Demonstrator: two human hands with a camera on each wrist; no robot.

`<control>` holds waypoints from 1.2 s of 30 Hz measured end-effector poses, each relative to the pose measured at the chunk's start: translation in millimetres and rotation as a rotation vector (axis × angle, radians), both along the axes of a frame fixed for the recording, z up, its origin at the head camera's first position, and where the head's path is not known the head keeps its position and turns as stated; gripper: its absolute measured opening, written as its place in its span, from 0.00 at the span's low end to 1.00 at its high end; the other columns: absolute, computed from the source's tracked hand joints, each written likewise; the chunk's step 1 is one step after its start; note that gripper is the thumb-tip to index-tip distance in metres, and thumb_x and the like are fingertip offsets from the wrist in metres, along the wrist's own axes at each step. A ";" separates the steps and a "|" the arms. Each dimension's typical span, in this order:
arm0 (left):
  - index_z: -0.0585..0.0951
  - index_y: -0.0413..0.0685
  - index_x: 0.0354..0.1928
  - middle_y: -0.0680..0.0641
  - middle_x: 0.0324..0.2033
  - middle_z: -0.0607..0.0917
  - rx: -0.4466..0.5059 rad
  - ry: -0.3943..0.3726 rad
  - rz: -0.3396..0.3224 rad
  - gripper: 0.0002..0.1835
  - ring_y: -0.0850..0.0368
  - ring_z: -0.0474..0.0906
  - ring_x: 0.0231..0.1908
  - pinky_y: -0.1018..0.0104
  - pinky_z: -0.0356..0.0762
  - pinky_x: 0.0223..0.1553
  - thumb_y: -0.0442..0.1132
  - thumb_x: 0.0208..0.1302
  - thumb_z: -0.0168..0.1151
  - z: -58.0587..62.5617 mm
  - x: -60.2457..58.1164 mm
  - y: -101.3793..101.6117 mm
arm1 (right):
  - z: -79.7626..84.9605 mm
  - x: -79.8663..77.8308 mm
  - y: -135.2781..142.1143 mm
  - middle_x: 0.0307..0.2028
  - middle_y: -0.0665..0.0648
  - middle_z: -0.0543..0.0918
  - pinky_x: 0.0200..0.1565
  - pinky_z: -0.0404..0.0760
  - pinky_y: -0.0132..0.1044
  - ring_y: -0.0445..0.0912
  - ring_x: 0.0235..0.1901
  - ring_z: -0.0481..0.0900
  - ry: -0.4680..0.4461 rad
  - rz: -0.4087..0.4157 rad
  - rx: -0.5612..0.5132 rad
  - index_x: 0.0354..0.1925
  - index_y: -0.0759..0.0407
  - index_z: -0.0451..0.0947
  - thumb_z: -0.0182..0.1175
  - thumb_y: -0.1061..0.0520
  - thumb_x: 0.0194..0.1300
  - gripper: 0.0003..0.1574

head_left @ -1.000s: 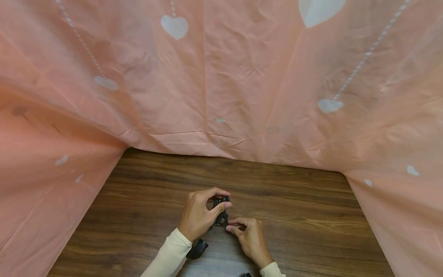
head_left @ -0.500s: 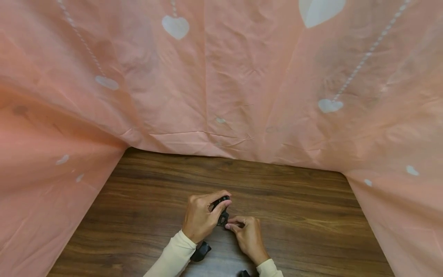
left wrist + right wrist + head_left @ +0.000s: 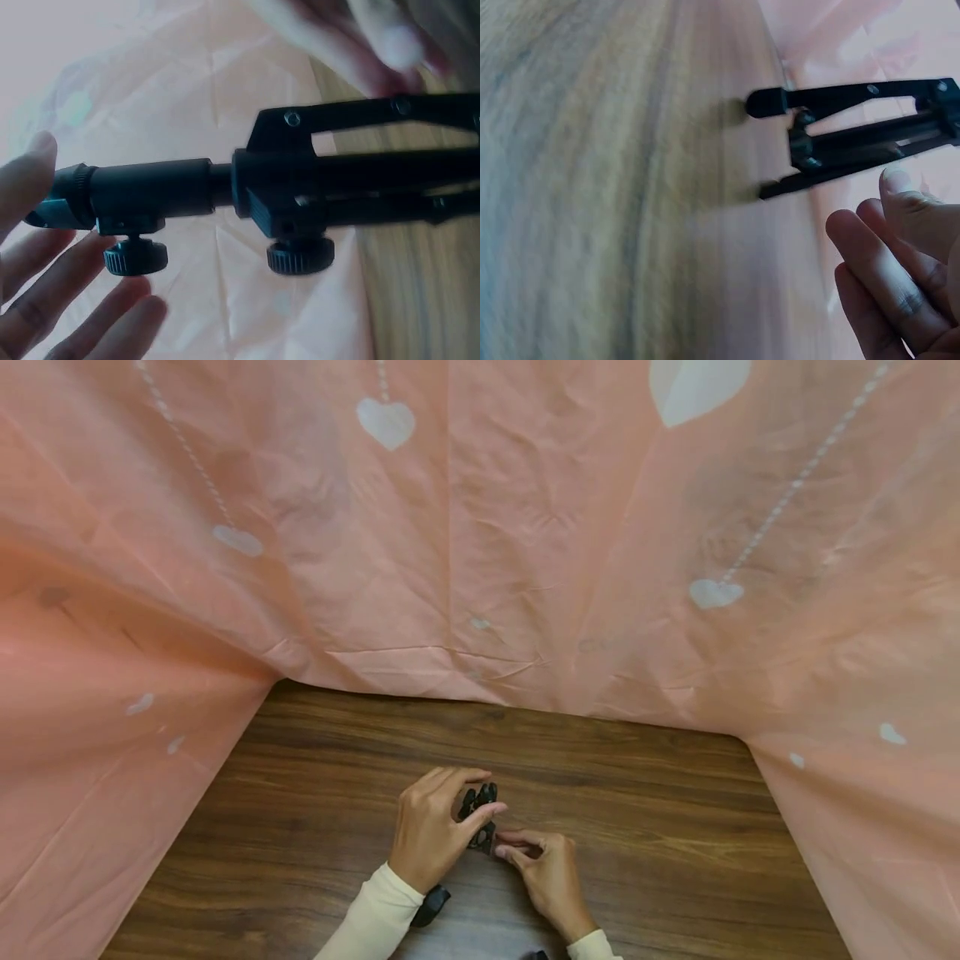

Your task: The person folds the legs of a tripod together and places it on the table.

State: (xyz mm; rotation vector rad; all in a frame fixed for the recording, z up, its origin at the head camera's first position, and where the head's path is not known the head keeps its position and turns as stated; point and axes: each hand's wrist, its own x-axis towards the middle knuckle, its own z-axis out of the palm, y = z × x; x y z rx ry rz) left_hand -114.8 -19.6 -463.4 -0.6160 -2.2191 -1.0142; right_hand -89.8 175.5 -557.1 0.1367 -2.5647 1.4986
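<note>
Left wrist view: a black, knobbed tripod (image 3: 274, 176), upright over the brown wood-grain table (image 3: 637, 810), is lightly gripped by the left hand (image 3: 429, 827); the right hand (image 3: 551, 870) is relaxed, fingers parted. It could be toppled by slackened support.

A person's left forearm (image 3: 352, 935), in a cream sleeve (image 3: 378, 902), reaches up to a left hand (image 3: 427, 822) whose thumb (image 3: 480, 817) stretches below its arched fingers (image 3: 453, 779), while the right hand (image 3: 545, 864), slightly lower, angles inward with its thumb (image 3: 922, 214) near loosely bent fingers (image 3: 877, 274).
</note>
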 end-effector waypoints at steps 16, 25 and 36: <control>0.90 0.53 0.41 0.56 0.34 0.91 -0.005 -0.029 0.008 0.15 0.66 0.72 0.22 0.78 0.67 0.26 0.50 0.56 0.80 4.3 -2.5 -3.9 | 15.5 2.2 18.3 0.35 0.52 0.94 0.33 0.86 0.27 0.34 0.31 0.91 0.031 -0.082 -0.067 0.36 0.51 0.94 0.80 0.65 0.53 0.13; 0.88 0.50 0.46 0.54 0.41 0.91 0.085 -0.145 -0.157 0.13 0.61 0.88 0.42 0.64 0.87 0.44 0.40 0.59 0.78 5.0 -4.4 -7.9 | 15.0 4.4 18.2 0.35 0.51 0.94 0.32 0.86 0.27 0.32 0.30 0.90 0.038 -0.084 -0.035 0.37 0.51 0.94 0.81 0.65 0.53 0.13; 0.87 0.48 0.52 0.51 0.49 0.91 0.187 -0.263 -0.283 0.15 0.56 0.90 0.52 0.61 0.87 0.55 0.30 0.65 0.72 3.3 -4.0 -11.4 | 14.5 6.1 18.0 0.35 0.51 0.94 0.33 0.86 0.26 0.35 0.31 0.91 0.011 -0.081 -0.061 0.37 0.50 0.94 0.80 0.64 0.54 0.13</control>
